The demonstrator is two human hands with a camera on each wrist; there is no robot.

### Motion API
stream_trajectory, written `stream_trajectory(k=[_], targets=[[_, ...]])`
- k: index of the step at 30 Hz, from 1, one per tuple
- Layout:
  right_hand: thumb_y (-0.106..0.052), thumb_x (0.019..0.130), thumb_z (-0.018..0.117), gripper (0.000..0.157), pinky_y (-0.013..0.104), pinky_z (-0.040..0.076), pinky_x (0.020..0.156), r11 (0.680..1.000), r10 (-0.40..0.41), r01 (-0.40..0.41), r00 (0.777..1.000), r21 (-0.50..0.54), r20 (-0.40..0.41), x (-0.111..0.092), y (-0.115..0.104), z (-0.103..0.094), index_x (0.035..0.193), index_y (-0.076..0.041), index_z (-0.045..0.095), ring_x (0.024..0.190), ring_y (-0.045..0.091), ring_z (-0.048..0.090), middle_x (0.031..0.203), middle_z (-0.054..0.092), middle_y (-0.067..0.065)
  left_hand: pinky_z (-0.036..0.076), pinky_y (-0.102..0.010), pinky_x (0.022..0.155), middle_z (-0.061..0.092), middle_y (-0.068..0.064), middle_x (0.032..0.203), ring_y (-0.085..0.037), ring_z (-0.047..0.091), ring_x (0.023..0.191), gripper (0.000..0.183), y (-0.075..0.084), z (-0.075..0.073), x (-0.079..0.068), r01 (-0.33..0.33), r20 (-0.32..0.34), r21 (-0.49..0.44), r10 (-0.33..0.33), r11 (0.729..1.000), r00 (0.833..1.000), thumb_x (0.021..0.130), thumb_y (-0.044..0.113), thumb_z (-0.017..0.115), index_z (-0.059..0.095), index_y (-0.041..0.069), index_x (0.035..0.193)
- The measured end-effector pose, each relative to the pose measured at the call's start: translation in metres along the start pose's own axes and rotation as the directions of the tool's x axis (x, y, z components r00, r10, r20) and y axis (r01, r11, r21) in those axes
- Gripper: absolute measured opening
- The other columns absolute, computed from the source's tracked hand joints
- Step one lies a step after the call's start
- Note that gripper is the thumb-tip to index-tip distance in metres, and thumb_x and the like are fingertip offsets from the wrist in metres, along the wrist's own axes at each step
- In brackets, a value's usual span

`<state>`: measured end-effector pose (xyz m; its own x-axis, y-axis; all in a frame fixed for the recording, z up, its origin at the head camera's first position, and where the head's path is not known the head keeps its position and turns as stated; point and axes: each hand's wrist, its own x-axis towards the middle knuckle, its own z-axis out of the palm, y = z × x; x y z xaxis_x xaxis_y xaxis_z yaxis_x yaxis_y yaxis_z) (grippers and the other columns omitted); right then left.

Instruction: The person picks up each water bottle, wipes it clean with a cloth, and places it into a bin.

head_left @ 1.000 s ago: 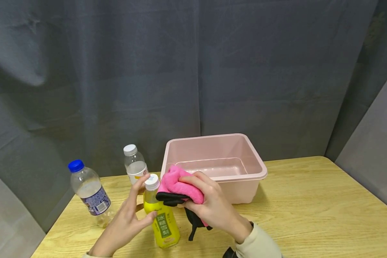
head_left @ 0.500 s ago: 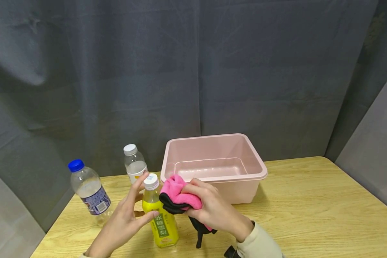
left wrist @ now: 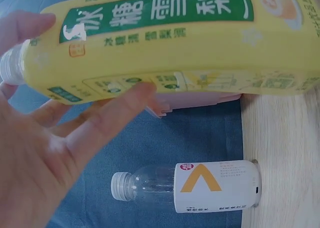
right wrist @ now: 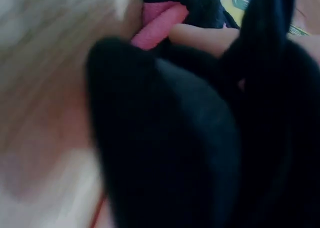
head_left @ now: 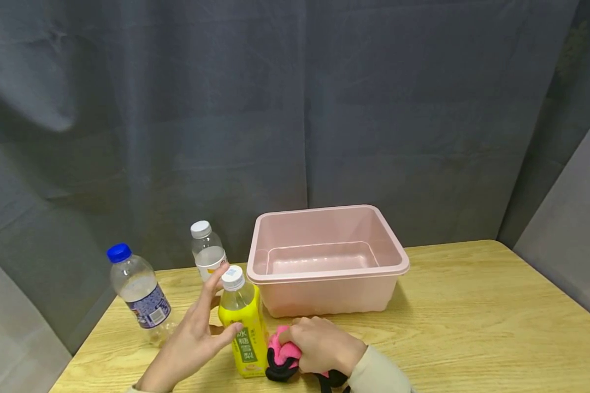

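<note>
A bottle (head_left: 246, 327) with a yellow label and white cap stands upright near the front of the table. My left hand (head_left: 192, 338) holds it from the left, thumb on the label's front and fingers round the far side; in the left wrist view, the bottle lies across the top with a finger along its lower side. Just right of the bottle's base, my right hand (head_left: 322, 345) grips a bunched pink cloth (head_left: 286, 353) with black edging, low at the tabletop. Dark fabric (right wrist: 165, 138) fills most of the right wrist view and hides much of the hand.
Behind the hands stands a pink plastic basin (head_left: 329, 295). To the left are a clear bottle with a blue cap (head_left: 119, 252) and a white-capped bottle (head_left: 210, 256) with a white label. A dark curtain (head_left: 305, 109) hangs behind the wooden table (head_left: 472, 305).
My right hand has lowered the cloth from beside the bottle's upper part to its base at the tabletop. The left hand stays at the yellow-labelled bottle, which has barely shifted.
</note>
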<state>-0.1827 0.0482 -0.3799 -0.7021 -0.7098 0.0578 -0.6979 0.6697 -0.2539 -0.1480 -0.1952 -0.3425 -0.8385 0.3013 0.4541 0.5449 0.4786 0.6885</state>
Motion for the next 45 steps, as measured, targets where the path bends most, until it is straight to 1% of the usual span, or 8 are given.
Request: stream_trajectory(k=[5, 10, 18, 21, 27, 32, 39, 45], targets=[[-0.004, 0.065, 0.085, 0.040, 0.027, 0.047, 0.071, 1.000, 0.000, 0.000, 1.000, -0.004, 0.011, 0.000, 0.002, 0.003, 0.094, -0.028, 0.072, 0.078, 0.008, 0.053, 0.084, 0.057, -0.011, 0.060, -0.028, 0.066, 0.049, -0.026, 0.141, -0.043, 0.061, 0.111, 0.100, 0.000, 0.001, -0.001, 0.026, -0.015, 0.053, -0.025, 0.998, 1.000, 0.082, -0.002, 0.080, 0.022, 0.029, 0.158], [-0.006, 0.066, 0.086, 0.040, 0.027, 0.045, 0.068, 0.999, -0.021, 0.020, 1.000, -0.029, -0.007, -0.001, 0.002, 0.002, 0.095, -0.030, 0.072, 0.075, 0.008, 0.052, 0.083, 0.055, -0.012, 0.060, -0.027, 0.065, 0.046, -0.028, 0.145, -0.044, 0.062, 0.108, 0.098, -0.001, 0.001, -0.002, -0.016, -0.011, 0.087, 0.017, 0.996, 1.000, 0.084, -0.001, 0.077, 0.021, 0.029, 0.159], [-0.005, 0.071, 0.084, 0.040, 0.022, 0.039, 0.056, 0.992, -0.117, 0.104, 0.969, -0.070, -0.217, -0.010, -0.003, -0.021, 0.102, -0.024, 0.071, 0.063, 0.008, 0.044, 0.080, 0.048, -0.008, 0.059, -0.026, 0.065, 0.048, -0.023, 0.146, -0.043, 0.063, 0.108, 0.098, -0.001, 0.001, -0.005, -0.007, -0.022, 0.084, 0.009, 0.996, 1.000, 0.081, -0.007, 0.075, 0.026, 0.030, 0.157], [-0.001, 0.068, 0.083, 0.044, 0.021, 0.041, 0.055, 0.982, -0.189, 0.181, 0.911, -0.056, -0.366, -0.013, -0.006, -0.031, 0.105, -0.022, 0.072, 0.063, 0.008, 0.047, 0.085, 0.052, -0.005, 0.059, -0.027, 0.066, 0.048, -0.024, 0.145, -0.043, 0.063, 0.108, 0.098, 0.000, 0.001, -0.004, -0.010, -0.019, 0.081, 0.011, 0.997, 1.000, 0.080, -0.007, 0.075, 0.026, 0.029, 0.156], [0.002, 0.069, 0.084, 0.049, 0.026, 0.052, 0.065, 0.967, -0.214, 0.253, 0.746, -0.030, -0.631, -0.011, -0.009, -0.038, 0.113, -0.015, 0.072, 0.074, 0.013, 0.058, 0.099, 0.060, -0.001, 0.060, -0.029, 0.067, 0.050, -0.027, 0.140, -0.046, 0.062, 0.109, 0.096, 0.000, 0.000, -0.003, -0.019, -0.016, 0.078, 0.021, 0.997, 1.000, 0.081, -0.008, 0.075, 0.025, 0.027, 0.156], [0.007, 0.071, 0.083, 0.054, 0.031, 0.055, 0.076, 0.923, -0.096, 0.335, 0.678, 0.190, -0.728, -0.005, -0.013, -0.039, 0.121, -0.008, 0.069, 0.088, 0.015, 0.061, 0.105, 0.063, 0.002, 0.059, -0.026, 0.066, 0.051, -0.028, 0.138, -0.045, 0.062, 0.109, 0.096, -0.001, -0.001, -0.002, -0.028, -0.023, 0.087, 0.030, 0.996, 0.999, 0.081, -0.009, 0.074, 0.025, 0.025, 0.156], [0.011, 0.070, 0.082, 0.054, 0.032, 0.054, 0.077, 0.900, -0.054, 0.354, 0.667, 0.253, -0.743, -0.005, -0.013, -0.039, 0.120, -0.006, 0.069, 0.090, 0.015, 0.061, 0.104, 0.064, 0.002, 0.059, -0.027, 0.068, 0.047, -0.025, 0.143, -0.045, 0.062, 0.109, 0.096, -0.002, 0.000, 0.000, -0.063, -0.006, 0.057, 0.064, 0.996, 0.998, 0.082, -0.010, 0.074, 0.024, 0.025, 0.157], [0.004, 0.072, 0.085, 0.049, 0.028, 0.052, 0.072, 0.919, -0.066, 0.315, 0.716, 0.238, -0.695, -0.005, -0.010, -0.035, 0.116, -0.008, 0.069, 0.084, 0.013, 0.059, 0.101, 0.061, 0.000, 0.061, -0.031, 0.067, 0.047, -0.025, 0.144, -0.045, 0.061, 0.111, 0.093, -0.001, 0.001, 0.001, -0.041, -0.001, 0.045, 0.041, 0.998, 0.999, 0.083, -0.007, 0.074, 0.025, 0.027, 0.155]])
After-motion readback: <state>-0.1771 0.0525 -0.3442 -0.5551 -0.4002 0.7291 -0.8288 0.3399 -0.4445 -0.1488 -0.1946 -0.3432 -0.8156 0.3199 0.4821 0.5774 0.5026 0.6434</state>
